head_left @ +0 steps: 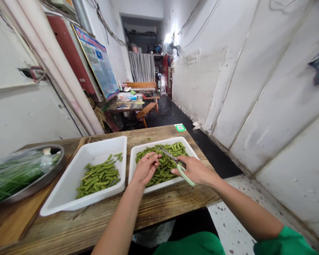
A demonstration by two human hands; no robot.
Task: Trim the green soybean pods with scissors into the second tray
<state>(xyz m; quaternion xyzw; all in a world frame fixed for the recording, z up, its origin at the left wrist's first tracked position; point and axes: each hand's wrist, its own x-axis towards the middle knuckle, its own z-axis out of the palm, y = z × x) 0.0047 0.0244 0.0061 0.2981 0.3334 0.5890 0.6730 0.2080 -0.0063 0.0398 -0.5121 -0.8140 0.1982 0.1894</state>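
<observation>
Green-sleeved on the right, gripping the scissors [172, 156] by their pale handles, curling the right hand [195, 170] around the loops. Pinching thumb and fingers together in the left hand [145, 168], just beside the blade tips, perhaps holding a pod; not being able to tell for certain at this size, nor telling parted blades from closed. Working above the right tray [159, 187] and its heaped green pods [166, 171], using neither hand at the left tray [102, 146]. Apparently snipping at single pods. Probably calling next for steadying the pinch, bringing the blades onto the pinched spot and squeezing the handles, sparing the fingertips. Pointing the scissors away from the body and leftward, slanting their long axis from near-right handles to far-left tips.
</observation>
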